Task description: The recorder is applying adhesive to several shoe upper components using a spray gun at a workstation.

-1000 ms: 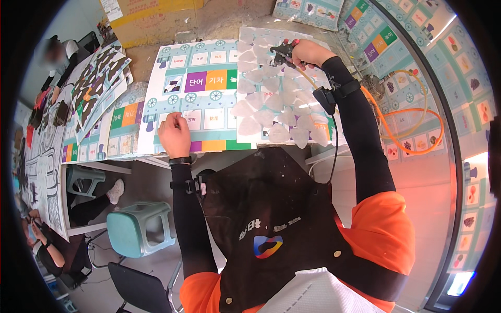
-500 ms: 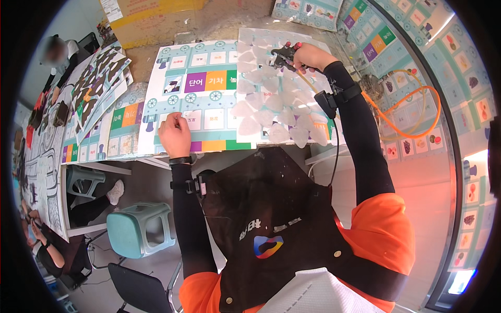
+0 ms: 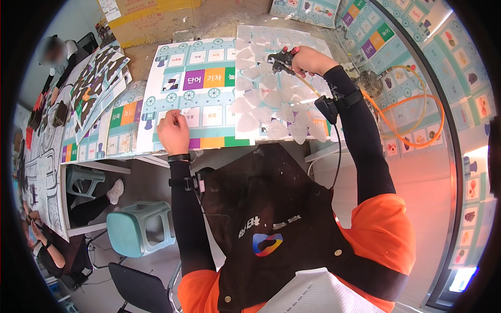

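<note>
Workshop table under printed game boards, a person leaning over it.

Biggest is the colourful board sheet: light, stiff, best held by its edges; the left hand rests on it, fingers curled. A cardboard box behind, contents unseen. The right hand grips a small black spray tool over the pale pieces.

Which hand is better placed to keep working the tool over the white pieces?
Right. The right hand already grips the hose-fed tool above the white pieces. The left hand rests flat on the printed board, away from them.
</note>
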`<action>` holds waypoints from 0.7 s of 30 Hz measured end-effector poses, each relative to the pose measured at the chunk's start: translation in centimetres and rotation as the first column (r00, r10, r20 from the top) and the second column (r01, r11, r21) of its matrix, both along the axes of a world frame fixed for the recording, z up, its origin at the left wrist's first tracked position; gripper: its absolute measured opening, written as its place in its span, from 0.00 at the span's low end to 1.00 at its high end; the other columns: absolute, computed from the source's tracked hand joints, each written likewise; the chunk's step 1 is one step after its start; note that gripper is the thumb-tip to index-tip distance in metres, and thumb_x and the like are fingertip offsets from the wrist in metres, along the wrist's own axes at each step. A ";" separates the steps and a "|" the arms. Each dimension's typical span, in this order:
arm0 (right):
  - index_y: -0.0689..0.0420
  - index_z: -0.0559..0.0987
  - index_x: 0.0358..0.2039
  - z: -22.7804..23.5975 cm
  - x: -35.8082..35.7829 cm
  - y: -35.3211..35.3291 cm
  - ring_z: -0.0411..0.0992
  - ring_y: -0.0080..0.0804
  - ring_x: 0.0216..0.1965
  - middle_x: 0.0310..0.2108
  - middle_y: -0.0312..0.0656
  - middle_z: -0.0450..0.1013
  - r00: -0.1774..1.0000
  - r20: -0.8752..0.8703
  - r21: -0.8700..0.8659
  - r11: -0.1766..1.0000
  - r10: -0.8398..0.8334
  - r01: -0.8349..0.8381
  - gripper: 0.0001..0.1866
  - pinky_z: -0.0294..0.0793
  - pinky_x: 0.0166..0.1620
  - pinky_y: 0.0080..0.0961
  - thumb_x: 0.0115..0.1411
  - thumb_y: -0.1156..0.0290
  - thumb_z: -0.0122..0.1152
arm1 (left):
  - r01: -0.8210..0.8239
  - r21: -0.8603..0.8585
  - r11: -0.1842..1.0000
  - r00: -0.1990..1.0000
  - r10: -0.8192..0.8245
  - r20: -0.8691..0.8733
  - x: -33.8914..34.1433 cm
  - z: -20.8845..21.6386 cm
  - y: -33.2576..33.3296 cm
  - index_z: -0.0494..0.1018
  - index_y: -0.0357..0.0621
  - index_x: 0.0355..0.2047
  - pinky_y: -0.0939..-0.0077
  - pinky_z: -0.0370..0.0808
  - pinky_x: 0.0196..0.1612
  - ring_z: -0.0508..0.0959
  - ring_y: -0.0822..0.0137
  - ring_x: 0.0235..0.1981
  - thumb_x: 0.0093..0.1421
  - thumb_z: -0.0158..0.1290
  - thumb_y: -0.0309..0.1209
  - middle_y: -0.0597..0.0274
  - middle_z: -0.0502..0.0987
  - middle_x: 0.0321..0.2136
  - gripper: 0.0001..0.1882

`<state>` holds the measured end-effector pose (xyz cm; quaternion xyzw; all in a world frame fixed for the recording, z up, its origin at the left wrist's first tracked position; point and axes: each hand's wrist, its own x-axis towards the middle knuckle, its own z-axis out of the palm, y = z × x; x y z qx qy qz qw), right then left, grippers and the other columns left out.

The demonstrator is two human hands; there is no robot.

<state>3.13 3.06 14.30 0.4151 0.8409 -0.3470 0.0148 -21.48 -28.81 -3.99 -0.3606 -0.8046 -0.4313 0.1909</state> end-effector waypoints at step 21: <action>0.65 0.77 0.17 0.1 1.2 -1.1 0.61 0.28 0.11 0.14 0.40 0.70 0.997 0.032 0.052 0.996 0.076 -0.078 0.06 0.56 0.15 0.29 0.35 0.76 0.59 | -0.017 0.001 1.000 1.000 0.017 -0.017 -0.1 -0.2 -0.1 0.79 0.44 0.33 0.59 0.70 0.36 0.76 0.56 0.27 0.60 0.55 0.29 0.62 0.75 0.19 0.05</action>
